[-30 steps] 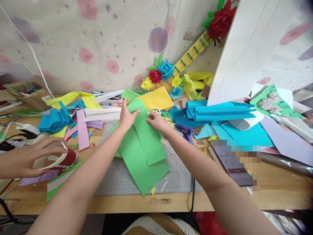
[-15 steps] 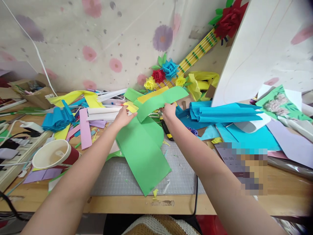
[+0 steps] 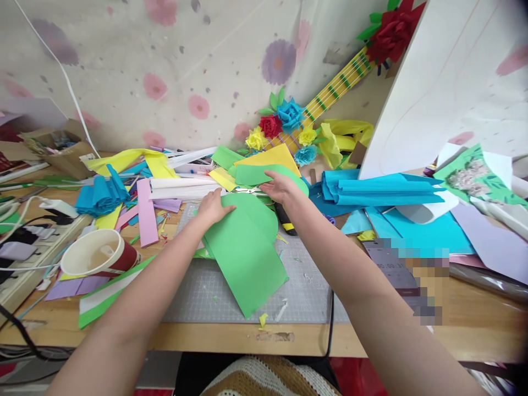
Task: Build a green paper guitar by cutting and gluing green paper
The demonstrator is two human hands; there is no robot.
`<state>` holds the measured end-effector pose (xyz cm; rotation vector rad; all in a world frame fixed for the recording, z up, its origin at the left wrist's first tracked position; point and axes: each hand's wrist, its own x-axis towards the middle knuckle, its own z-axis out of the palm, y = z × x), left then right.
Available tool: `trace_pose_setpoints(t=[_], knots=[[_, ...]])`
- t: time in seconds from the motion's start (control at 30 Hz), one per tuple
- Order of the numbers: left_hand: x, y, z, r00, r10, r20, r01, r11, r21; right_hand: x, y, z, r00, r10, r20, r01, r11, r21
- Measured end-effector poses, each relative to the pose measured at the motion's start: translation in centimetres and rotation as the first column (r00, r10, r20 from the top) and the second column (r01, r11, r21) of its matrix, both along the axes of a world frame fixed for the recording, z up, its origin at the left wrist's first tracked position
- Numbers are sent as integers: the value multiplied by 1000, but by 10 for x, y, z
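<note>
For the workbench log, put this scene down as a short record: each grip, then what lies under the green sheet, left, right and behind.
Left grip: thumb over the green sheet
Right grip: beside a metal tool; hold unclear
Under sheet: gray gridded mat
Left: red-and-white cup
Right: folded blue paper
Behind: paper flowers, yellow stringed neck

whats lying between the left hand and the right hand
In the head view, the upper part of the green paper and what look like metal scissors lie between the left hand and right hand.
</note>
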<state>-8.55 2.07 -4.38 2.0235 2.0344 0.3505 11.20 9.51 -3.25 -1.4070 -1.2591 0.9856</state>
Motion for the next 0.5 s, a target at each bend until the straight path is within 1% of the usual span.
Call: trace_pose_setpoints(t=[0.03,0.07,0.13,0.17,0.2,0.23,0.27,0.3,0.33,0.4,0.43,0.5], knots=[[1,-4,0,1000,11,-10,-11,999,37,0,-7,4,998,41,-38,-44,995,-89],[2,-8,1,1000,18,-12,-17,997,73,0,-13,9,993,77,-88,-92,978,-185],[2,-16,4,1000,0,6,-1,991,133,0,-26,19,973,118,-200,-181,926,-332],[1,-21,8,1000,-20,23,16,987,162,-1,-33,23,952,121,-282,-231,888,-398],[-2,-27,13,998,-41,42,32,981,192,-4,-40,27,928,120,-354,-274,862,-427],[-5,-33,20,996,-62,63,46,973,226,-9,-48,30,910,129,-395,-304,854,-423],[-10,-39,29,993,-78,87,52,963,266,-17,-56,32,897,169,-408,-334,864,-377],[-16,-46,41,990,-76,122,36,953,300,-27,-64,33,887,235,-397,-368,880,-300],[-23,-53,54,984,-84,160,26,941,336,-39,-72,33,876,305,-374,-413,875,-253],[-45,-67,83,969,-47,244,-60,908,414,-71,-89,30,842,453,-294,-516,834,-194],[-59,-75,96,962,-20,273,-109,886,450,-89,-98,27,804,541,-247,-584,797,-155],[-97,-89,118,950,58,307,-222,816,534,-126,-116,18,718,686,-118,-696,707,-124]])
